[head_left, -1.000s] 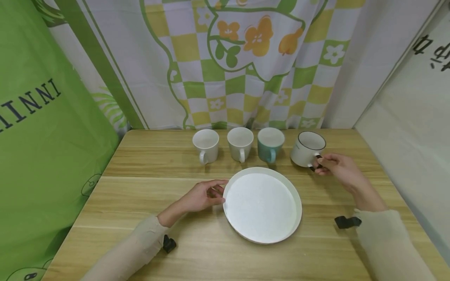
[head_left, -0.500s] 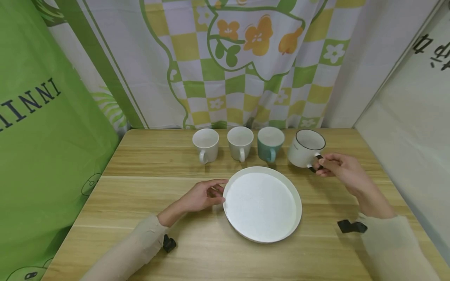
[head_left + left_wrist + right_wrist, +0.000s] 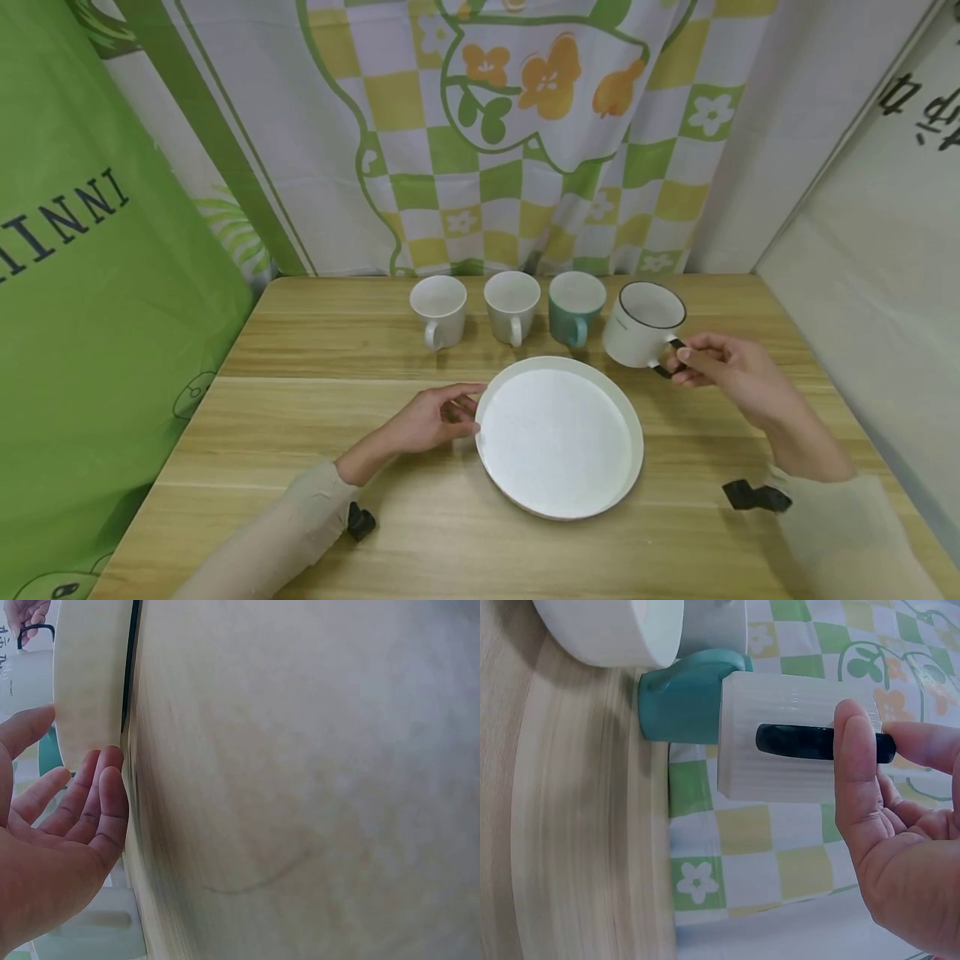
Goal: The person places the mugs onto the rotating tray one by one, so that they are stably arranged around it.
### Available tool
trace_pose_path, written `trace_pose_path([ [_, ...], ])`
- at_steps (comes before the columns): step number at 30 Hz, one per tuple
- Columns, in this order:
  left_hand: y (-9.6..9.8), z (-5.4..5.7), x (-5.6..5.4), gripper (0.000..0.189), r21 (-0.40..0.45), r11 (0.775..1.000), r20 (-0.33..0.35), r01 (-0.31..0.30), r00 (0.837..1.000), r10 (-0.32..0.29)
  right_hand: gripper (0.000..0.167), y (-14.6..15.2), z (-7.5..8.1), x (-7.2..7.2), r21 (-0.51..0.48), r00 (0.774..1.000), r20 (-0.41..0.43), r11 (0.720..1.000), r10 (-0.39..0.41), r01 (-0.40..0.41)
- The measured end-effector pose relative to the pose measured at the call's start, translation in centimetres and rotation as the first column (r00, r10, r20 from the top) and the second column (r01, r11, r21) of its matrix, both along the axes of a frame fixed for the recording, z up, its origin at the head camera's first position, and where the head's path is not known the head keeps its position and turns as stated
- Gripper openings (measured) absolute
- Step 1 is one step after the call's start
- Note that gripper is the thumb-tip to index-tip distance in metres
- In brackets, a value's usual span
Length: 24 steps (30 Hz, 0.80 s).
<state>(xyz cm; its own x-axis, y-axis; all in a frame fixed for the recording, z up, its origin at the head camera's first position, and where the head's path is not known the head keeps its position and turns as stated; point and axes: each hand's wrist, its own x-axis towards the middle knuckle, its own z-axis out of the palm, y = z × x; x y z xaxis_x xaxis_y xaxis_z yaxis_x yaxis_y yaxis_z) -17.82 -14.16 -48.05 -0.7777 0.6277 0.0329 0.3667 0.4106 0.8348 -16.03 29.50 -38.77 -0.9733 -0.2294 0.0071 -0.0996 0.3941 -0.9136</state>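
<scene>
Beside teal cup (image 3: 574,322): 1 white mug (image 3: 636,337), aloft, blk handle (image 3: 795,741) pinched in our R hand (image 3: 731,373); L hand (image 3: 427,419) loosely spread at tray rim (image 3: 636,433). Prob. mid-transfer, we judge; next move needs level carry.

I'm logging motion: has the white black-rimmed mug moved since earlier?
Yes: in the head view, the white black-rimmed mug has shifted left, closer to the stationary teal handled cup.
</scene>
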Motion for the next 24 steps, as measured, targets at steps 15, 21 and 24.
trace_pose_path([
  [15, 0.1, 0.3, 0.1, 0.057, -0.003, 1.000, -0.009, 0.011, 1.000, -0.011, 0.030, -1.6, 1.0, 1.3, 0.031, 1.000, 0.013, 0.999, 0.024, -0.024],
  [21, 0.0, 0.2, 0.1, 0.057, 0.002, 1.000, -0.015, 0.014, 1.000, -0.014, 0.026, -2.7, 1.0, 1.5, 0.023, 0.998, 0.009, 0.998, 0.054, -0.054],
  [24, 0.0, 0.2, 0.1, 0.057, 0.004, 1.000, -0.012, 0.013, 1.000, -0.013, 0.026, -3.2, 1.0, 1.5, 0.022, 0.997, 0.011, 0.997, 0.075, -0.076],
])
